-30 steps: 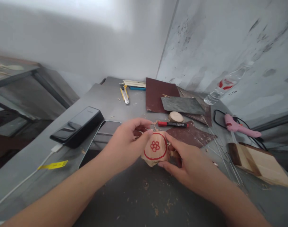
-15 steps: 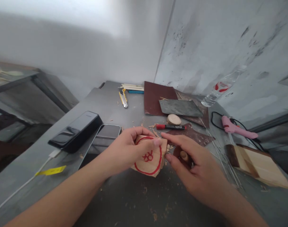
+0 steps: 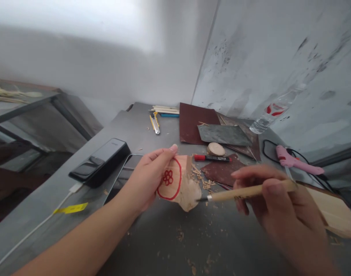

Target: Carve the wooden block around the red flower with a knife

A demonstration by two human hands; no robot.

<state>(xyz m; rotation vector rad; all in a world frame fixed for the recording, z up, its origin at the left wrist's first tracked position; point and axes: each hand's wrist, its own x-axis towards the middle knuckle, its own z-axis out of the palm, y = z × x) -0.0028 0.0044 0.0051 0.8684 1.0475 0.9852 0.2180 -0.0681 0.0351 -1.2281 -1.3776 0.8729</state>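
Gripped over the grey tabletop (image 3: 152, 245), a chunky pale wooden block (image 3: 184, 186) with a red-inked flower sits in the left hand (image 3: 149, 174); the right hand (image 3: 284, 209) clutches a slim tan wooden-handled tool (image 3: 235, 193). Skidding off the block's lumpy side, its dark tip (image 3: 203, 199) could jab fingers, tbh.

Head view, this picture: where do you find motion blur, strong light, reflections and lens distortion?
Head view: the right hand is smeared, apparently by motion, while the red marker looks fairly crisp; head view: a bright patch washes out the upper left of the wall; head view: dark reflections lie on the black device's glossy top; head view: the bottle leans outward, probably wide-angle stretch.
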